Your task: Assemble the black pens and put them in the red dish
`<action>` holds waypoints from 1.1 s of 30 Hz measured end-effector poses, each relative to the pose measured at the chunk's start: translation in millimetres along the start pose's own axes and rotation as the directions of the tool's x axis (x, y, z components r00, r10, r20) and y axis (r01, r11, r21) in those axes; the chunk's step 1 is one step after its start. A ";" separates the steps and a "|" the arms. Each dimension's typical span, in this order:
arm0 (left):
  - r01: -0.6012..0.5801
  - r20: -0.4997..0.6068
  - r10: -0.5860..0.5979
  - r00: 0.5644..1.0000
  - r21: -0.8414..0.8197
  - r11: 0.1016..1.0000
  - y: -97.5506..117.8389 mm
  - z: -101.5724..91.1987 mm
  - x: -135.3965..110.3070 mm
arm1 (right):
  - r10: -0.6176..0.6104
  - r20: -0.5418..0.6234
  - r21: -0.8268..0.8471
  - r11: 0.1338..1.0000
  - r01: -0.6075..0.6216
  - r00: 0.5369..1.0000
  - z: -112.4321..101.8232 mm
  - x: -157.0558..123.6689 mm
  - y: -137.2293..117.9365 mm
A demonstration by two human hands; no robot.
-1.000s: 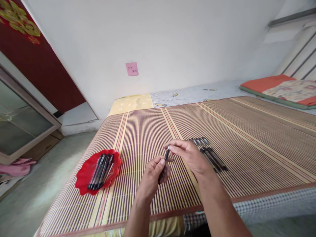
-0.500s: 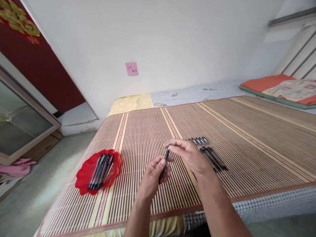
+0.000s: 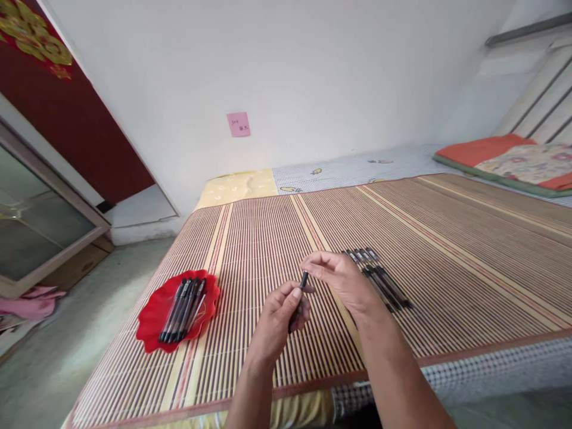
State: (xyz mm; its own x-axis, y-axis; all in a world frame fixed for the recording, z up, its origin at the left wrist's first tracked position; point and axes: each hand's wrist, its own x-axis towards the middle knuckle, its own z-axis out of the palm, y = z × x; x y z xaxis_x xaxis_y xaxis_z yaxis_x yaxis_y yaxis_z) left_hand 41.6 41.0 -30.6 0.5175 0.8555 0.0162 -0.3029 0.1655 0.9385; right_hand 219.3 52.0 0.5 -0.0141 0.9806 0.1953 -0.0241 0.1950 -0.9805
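My left hand (image 3: pixel 279 316) is closed round a black pen (image 3: pixel 298 301) and holds it upright over the striped bamboo mat (image 3: pixel 268 232). Just above it, my right hand (image 3: pixel 342 280) pinches the pen's top end with thumb and fingers. A row of several black pens (image 3: pixel 379 279) lies on the mat right behind my right hand. To the left, a red scalloped plate (image 3: pixel 154 316) holds several more black pens (image 3: pixel 183 308).
The mat covers a bed whose near edge (image 3: pixel 469 351) runs below my arms. An orange folded quilt (image 3: pixel 513 158) lies at the far right. A pink note (image 3: pixel 238 124) sticks on the white wall. Bare floor (image 3: pixel 58 351) and a glass-door cabinet (image 3: pixel 36 226) are on the left.
My right hand's fingers have shifted slightly at the pen's tip, which has dropped a little. The plate and the row of pens have not moved.
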 end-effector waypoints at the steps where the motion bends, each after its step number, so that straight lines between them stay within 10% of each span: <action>1: -0.001 0.000 0.001 1.000 0.002 1.000 0.1 0.0 -0.1 | 0.007 -0.017 -0.005 1.000 -0.007 1.000 -0.1 0.3 0.5; 33: -0.026 -0.014 0.026 1.000 0.026 0.999 -3.6 -2.8 0.9 | 0.003 0.046 0.031 1.000 -0.005 0.999 1.2 -1.2 -2.8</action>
State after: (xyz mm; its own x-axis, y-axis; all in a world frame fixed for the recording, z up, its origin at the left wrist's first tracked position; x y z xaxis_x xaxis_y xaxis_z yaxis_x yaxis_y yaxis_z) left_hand 40.9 42.6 -34.9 0.4981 0.8664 0.0362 -0.2953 0.1302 0.9465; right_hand 218.2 50.3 3.0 -0.0599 0.9794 0.1929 -0.0550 0.1897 -0.9803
